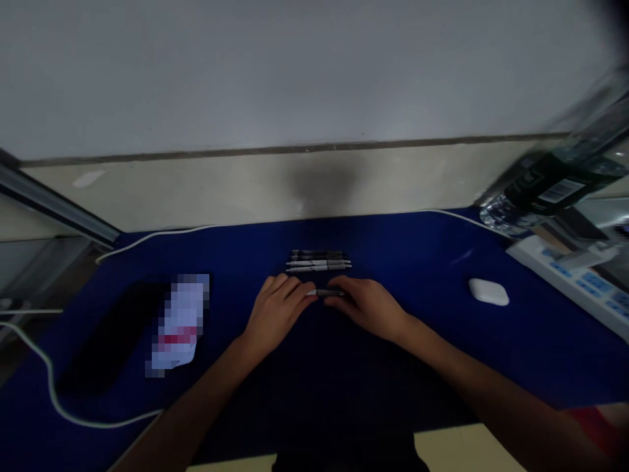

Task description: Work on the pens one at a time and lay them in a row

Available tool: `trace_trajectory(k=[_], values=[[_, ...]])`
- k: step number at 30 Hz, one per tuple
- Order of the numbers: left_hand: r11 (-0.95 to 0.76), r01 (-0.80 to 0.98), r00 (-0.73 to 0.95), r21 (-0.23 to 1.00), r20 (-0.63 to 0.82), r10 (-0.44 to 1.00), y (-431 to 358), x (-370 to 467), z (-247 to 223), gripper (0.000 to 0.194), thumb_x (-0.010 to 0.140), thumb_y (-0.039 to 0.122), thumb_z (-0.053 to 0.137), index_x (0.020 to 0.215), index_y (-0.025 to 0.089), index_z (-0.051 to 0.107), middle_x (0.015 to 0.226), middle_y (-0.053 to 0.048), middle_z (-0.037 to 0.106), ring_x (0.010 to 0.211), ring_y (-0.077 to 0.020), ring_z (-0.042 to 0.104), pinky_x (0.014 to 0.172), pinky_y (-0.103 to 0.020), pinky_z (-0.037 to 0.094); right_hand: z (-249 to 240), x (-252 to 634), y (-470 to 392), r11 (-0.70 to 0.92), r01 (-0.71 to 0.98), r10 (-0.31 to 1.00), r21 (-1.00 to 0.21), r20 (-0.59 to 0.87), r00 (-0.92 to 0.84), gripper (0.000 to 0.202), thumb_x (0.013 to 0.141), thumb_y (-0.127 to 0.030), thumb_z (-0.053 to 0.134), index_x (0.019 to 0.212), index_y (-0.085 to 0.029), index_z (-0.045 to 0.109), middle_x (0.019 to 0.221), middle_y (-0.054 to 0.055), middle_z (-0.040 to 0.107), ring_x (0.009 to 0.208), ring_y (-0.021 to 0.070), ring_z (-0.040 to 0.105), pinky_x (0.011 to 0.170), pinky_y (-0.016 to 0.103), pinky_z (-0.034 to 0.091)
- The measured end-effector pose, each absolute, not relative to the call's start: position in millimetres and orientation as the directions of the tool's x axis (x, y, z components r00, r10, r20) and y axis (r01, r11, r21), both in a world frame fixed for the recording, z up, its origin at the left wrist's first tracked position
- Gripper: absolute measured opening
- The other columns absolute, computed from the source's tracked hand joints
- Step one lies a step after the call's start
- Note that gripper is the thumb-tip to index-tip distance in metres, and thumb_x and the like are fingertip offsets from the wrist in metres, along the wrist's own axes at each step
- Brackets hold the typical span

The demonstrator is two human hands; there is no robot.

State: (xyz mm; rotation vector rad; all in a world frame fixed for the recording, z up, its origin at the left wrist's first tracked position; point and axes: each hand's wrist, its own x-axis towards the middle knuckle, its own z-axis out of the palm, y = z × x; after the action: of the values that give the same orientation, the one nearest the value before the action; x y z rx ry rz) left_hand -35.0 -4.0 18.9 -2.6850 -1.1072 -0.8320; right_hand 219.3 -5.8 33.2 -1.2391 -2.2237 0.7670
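Observation:
Between my hands, near the middle of the blue table, lies a pen (327, 293) with a light left end and a dark right part. The fingers of my left hand (279, 303) close on its left end. At its right end are the bent fingers and thumb of my right hand (369, 303), also closed on it. Just beyond, several pens (319, 265) lie side by side, pointing left to right; the farthest is dark and the nearer ones are white and grey.
A white earbud case (488, 292) sits to the right, beside a power strip (580, 282) and a tilted plastic bottle (545, 187). On the left are a blurred, pixelated packet (179, 321), a dark flat object (115, 334) and a white cable (52, 387). A wall borders the blue table (403, 242).

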Motion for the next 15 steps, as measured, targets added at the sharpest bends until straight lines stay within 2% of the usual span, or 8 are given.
trace_trajectory(k=[2,6,9,11,15], values=[[-0.724,0.683,0.580,0.094,0.534,0.616,-4.2,-34.7,19.2,0.031,0.123,0.035,0.049,0.115,0.018,0.074,0.094,-0.002,0.077,0.083,-0.0198,0.061,0.074,-0.036,0.041,34.3,219.0,-6.0,0.412,0.598,0.870,-0.688,0.103,-0.481,0.015,0.111,-0.038,0.069,0.118,-0.026,0.075,0.095,0.005,0.082,0.076,0.0262,0.076,0.066,0.037,0.052],[-0.727,0.680,0.586,0.092,0.527,0.615,-4.6,-34.0,19.3,0.036,0.124,0.035,0.045,0.112,0.019,0.074,0.092,-0.002,0.075,0.083,-0.0197,0.061,0.075,-0.036,0.041,35.8,219.7,-5.6,0.411,0.606,0.863,-0.681,0.076,-0.500,0.029,0.117,-0.041,0.057,0.099,-0.025,0.074,0.094,0.007,0.081,0.080,0.0269,0.077,0.070,0.038,0.052],[-0.728,0.680,0.586,0.092,0.528,0.615,-4.4,-33.1,19.0,0.039,0.125,0.037,0.042,0.110,0.018,0.073,0.090,-0.002,0.074,0.082,-0.0198,0.062,0.075,-0.035,0.042,34.7,220.4,-5.4,0.403,0.592,0.861,-0.698,0.069,-0.504,0.017,0.111,-0.042,0.068,0.109,-0.027,0.074,0.099,0.006,0.082,0.083,0.0276,0.077,0.071,0.039,0.052],[-0.730,0.678,0.587,0.091,0.531,0.611,-3.9,-32.8,18.5,0.039,0.125,0.038,0.042,0.110,0.019,0.073,0.088,-0.001,0.073,0.081,-0.0198,0.062,0.074,-0.035,0.043,33.5,220.1,-5.7,0.412,0.593,0.856,-0.692,0.071,-0.513,0.014,0.111,-0.039,0.068,0.109,-0.028,0.075,0.101,0.007,0.082,0.084,0.0288,0.077,0.071,0.039,0.052],[-0.741,0.665,0.593,0.094,0.538,0.600,-2.6,-33.0,16.4,0.037,0.124,0.037,0.045,0.109,0.019,0.073,0.086,-0.001,0.073,0.079,-0.0198,0.063,0.073,-0.035,0.045,32.3,217.6,-6.4,0.440,0.627,0.846,-0.643,0.062,-0.530,0.033,0.116,-0.041,0.056,0.093,-0.026,0.074,0.091,0.010,0.078,0.078,0.0302,0.074,0.067,0.042,0.050]])
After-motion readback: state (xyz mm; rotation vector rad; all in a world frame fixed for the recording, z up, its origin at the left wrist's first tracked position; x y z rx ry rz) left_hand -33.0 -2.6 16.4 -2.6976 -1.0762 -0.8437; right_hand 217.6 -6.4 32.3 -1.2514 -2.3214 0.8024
